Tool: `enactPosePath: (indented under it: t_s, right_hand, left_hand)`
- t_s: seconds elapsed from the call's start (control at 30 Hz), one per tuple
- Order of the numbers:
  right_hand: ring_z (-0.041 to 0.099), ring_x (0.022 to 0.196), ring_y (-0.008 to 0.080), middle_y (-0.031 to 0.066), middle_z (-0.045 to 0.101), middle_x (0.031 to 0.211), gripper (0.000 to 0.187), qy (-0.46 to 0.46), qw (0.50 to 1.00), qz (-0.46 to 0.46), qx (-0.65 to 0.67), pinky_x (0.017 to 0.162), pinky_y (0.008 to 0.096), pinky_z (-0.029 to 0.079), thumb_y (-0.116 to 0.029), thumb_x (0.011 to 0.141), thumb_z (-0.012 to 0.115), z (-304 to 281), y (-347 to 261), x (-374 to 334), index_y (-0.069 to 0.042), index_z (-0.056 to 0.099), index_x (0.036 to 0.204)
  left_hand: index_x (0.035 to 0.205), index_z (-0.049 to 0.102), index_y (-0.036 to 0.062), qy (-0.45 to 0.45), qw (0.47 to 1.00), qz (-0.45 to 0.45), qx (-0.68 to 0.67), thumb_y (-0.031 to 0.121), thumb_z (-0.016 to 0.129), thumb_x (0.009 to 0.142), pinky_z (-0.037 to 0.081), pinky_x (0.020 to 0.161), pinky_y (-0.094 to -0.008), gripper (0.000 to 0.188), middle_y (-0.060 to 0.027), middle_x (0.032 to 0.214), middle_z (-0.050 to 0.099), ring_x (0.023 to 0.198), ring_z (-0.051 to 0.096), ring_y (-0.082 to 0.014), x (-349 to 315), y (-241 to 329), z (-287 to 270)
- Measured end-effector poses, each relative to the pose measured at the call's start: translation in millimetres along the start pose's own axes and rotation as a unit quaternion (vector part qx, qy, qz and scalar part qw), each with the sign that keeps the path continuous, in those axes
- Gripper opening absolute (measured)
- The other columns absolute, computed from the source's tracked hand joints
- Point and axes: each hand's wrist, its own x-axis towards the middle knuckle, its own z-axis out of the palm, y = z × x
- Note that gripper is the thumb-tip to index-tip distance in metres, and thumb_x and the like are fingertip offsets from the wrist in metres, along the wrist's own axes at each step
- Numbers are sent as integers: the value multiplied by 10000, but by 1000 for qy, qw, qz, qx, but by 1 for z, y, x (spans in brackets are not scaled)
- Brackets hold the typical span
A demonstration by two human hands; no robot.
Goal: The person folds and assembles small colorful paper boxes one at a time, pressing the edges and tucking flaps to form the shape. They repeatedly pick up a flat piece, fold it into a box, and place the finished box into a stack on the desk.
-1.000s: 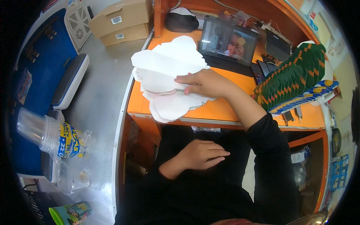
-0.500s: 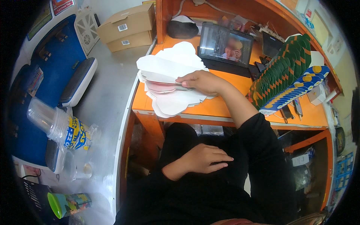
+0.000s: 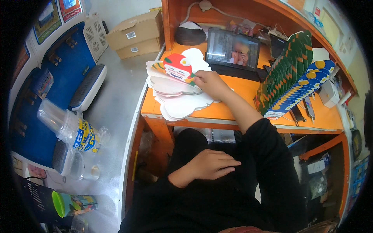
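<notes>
My right hand pinches the edge of a die-cut paper piece with a red, green and orange print, lifted at an angle above a stack of white paper cut-outs. The stack lies on the orange desk with its plain sides mostly up and its scalloped edges fanned out. My left hand lies flat on my lap, fingers stretched, holding nothing. To the right of the stack, overlapping green-and-orange printed pieces stand in a slanting row beside a row of blue ones with yellow dots.
A tablet playing a video leans at the desk's back, by a black-and-white cap. Phones lie at the right. On the metal counter to my left are cardboard boxes, a sleeve of plastic cups, a green cup and blue machines.
My right hand has raised a piece from the stack and turned it so its coloured print shows. The left hand stays on my lap. The view has shifted slightly.
</notes>
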Motion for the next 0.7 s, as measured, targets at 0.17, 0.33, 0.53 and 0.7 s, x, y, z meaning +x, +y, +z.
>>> enactPosePath:
  t_s: [0.17,0.33,0.53,0.7]
  right_hand:
    - [601,772,115,70,665,836,227,225,953,-26,201,704,276,479,-191,964,576,-25,-12,-59,16,668,971]
    - [584,728,93,51,664,792,154,311,942,-25,121,677,248,475,-123,930,635,-75,-15,-182,26,676,926]
    - [683,779,166,112,713,848,129,257,959,114,44,702,259,504,-121,892,687,-54,12,-264,0,700,934]
    - [608,1082,329,118,665,1160,333,301,936,77,-166,947,437,435,-192,831,728,-28,13,-295,-64,668,1132]
  left_hand:
    - [1035,634,59,347,913,50,211,56,654,843,539,717,-324,193,-118,951,672,866,670,-250,-27,0,-45]
    - [1213,480,35,548,835,24,32,532,652,876,476,844,-360,625,-121,1086,539,1002,562,-222,-32,26,-97]
    - [1362,438,24,-236,883,-251,-318,375,751,847,434,992,-347,698,-137,1318,583,1179,584,-255,-3,24,-78]
    - [1409,387,-6,-187,799,-416,-392,132,549,994,435,988,-307,466,-84,1319,572,1205,538,-156,3,14,-21]
